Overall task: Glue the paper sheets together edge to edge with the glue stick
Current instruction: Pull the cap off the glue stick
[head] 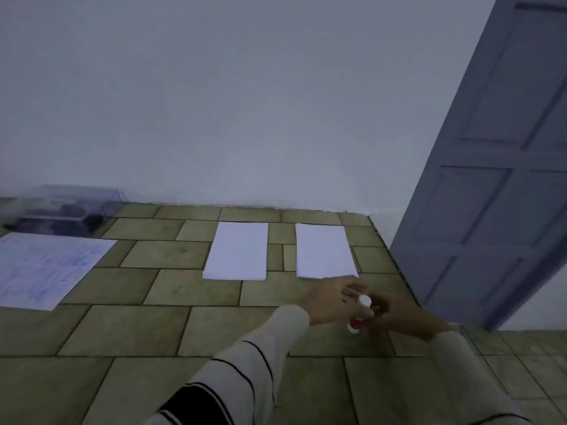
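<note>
- Glue stick (360,314): held clear of the floor (122,332), between both hands, tilted with its white cap (364,301) uppermost and away from the person. A red band shows near its lower end. Cap is on.
- Left hand (329,299): fingers curled in towards the cap end and pinching the stick there. Blur hides the exact fingertip contact.
- Right hand (402,317): fingers curled round the barrel from the right side, gripping it. Fingertips are blurred.
- Left sheet (236,251): blank white, flat on the tiled floor, long side running away from the person.
- Right sheet (323,251): blank white, flat, beside the left sheet but apart from it, a strip of tile showing between them. Its near edge lies just beyond the left hand.
- Neither sheet is touched by a hand.
- Printed sheet (46,268): flat on the floor, well to the left of the blank sheets.
- Box (61,210): clear plastic with dark contents, against the wall (214,118), behind the printed sheet.
- Door (491,194): grey, panelled, at the right.
- Sleeve (260,357): cream with dark stripes, on the left arm.
</note>
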